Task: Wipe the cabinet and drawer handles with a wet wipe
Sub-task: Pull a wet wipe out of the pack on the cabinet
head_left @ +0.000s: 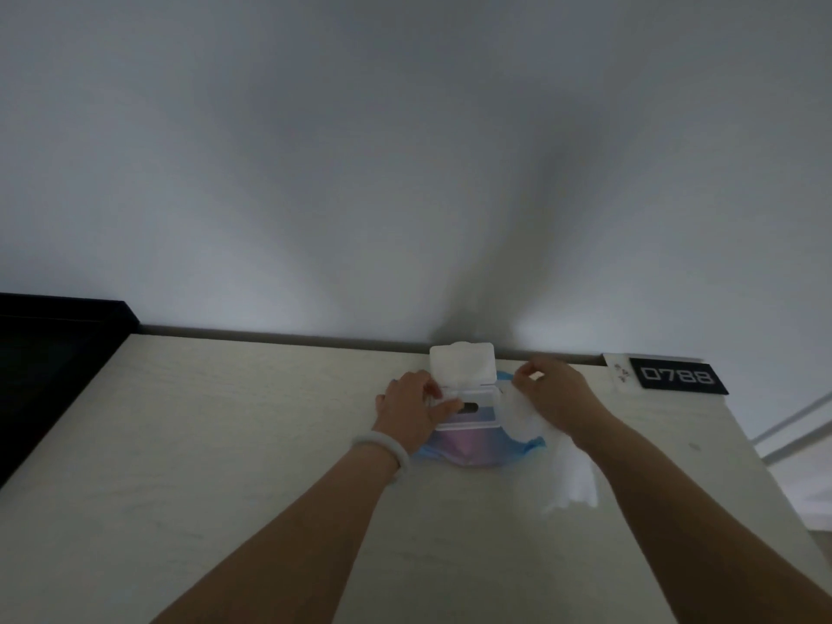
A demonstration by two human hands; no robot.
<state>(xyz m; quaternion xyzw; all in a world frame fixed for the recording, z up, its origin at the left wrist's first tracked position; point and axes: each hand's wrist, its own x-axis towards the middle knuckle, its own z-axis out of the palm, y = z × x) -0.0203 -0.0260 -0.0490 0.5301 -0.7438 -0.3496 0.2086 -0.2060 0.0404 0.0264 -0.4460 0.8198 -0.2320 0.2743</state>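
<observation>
A dark block point(49, 371) sits at the far left of my pale cabinet top point(225, 443). My left hand point(412, 409), bracelet point(382, 452) on the wrist, lies flat with fingers straight, pressing the wipe pack point(468, 448) beside its raised lid point(463, 364). My right hand point(553, 391) pinches the wet wipe point(567, 470), which trails toward me. A black plate point(677, 376) reads 0788.

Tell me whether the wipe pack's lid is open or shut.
Open: the white lid stands flipped up behind the wipe pack, exposing the dispensing slot.
</observation>
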